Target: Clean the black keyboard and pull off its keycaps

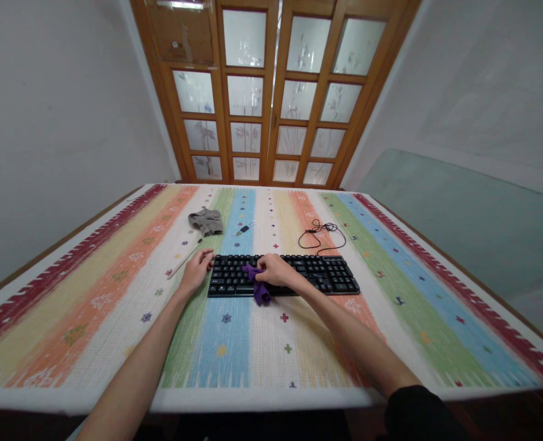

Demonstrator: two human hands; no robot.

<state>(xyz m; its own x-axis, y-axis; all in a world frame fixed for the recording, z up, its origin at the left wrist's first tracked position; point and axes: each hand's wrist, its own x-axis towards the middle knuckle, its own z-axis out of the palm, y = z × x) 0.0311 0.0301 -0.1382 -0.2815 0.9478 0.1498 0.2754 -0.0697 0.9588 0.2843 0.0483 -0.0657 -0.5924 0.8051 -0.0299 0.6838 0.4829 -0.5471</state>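
Observation:
A black keyboard (317, 274) lies across the middle of the striped tablecloth (87, 294). My right hand (276, 271) is closed on a purple cloth (258, 289) and presses it onto the keys left of centre. Part of the cloth hangs over the keyboard's front edge. My left hand (198, 268) rests against the keyboard's left end, fingers curled over its corner. The keyboard's black cable (320, 236) is coiled just behind it.
A crumpled grey cloth (206, 220) lies at the back left. A thin brush-like tool (184, 260) lies left of my left hand, and a small dark object (243, 230) sits behind the keyboard. Wooden glazed doors (271, 92) stand beyond the table.

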